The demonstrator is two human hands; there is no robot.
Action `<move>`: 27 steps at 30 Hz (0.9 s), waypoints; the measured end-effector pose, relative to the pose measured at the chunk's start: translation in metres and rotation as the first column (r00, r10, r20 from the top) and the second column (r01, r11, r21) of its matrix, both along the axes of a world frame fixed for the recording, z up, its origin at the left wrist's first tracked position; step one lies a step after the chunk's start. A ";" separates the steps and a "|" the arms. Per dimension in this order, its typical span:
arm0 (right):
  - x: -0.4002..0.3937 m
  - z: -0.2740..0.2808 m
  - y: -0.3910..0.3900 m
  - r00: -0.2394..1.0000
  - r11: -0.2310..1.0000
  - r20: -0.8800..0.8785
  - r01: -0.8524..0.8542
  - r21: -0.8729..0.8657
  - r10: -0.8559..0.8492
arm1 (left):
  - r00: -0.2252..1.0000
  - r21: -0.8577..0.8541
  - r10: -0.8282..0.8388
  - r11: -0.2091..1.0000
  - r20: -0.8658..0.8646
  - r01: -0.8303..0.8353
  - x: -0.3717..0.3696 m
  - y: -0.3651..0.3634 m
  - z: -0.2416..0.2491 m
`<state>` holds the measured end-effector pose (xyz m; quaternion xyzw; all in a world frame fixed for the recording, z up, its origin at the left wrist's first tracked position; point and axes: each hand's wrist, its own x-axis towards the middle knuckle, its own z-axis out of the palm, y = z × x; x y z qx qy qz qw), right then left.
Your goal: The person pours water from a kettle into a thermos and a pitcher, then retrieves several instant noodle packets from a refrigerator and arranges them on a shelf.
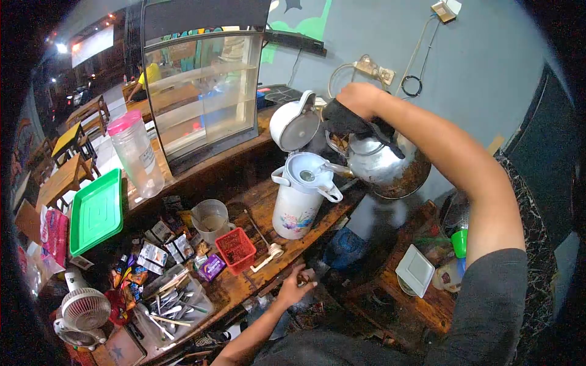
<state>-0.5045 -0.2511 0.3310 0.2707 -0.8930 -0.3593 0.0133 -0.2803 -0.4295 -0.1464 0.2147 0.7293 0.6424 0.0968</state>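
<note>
Wooden counter [244,287] clutter fills the lower left of the frame. At upper centre the right hand [359,99] is clenched on a cloth-wrapped kettle [384,160] handle, spout tilted left over the open thermos [299,198]. The left hand [294,288] rests loosely curled on the counter edge below.

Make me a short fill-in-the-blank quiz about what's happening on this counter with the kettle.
1. The right hand tilts a metal ____ by its cloth-wrapped handle.
2. Its spout points into a white funnel on the open ____.
3. The small basket on the counter is ____ in colour.
4. The tray at the far left is ____.

Missing words: kettle; thermos flask; red; green
</note>
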 end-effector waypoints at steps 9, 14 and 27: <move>0.012 -0.004 0.041 0.997 0.980 -0.043 -0.067 -0.186 0.060 | 0.967 -0.179 -0.175 0.961 0.187 0.209 0.026 -0.022 -0.035; 0.030 -0.008 0.057 0.995 0.983 -0.076 0.050 -0.179 -0.064 | 0.932 -0.320 -0.316 0.877 0.178 0.358 0.044 -0.046 -0.018; 0.110 -0.022 0.113 0.919 0.748 -0.276 0.030 -0.663 -0.282 | 0.779 -0.156 -0.619 0.763 0.103 0.627 0.031 -0.081 -0.041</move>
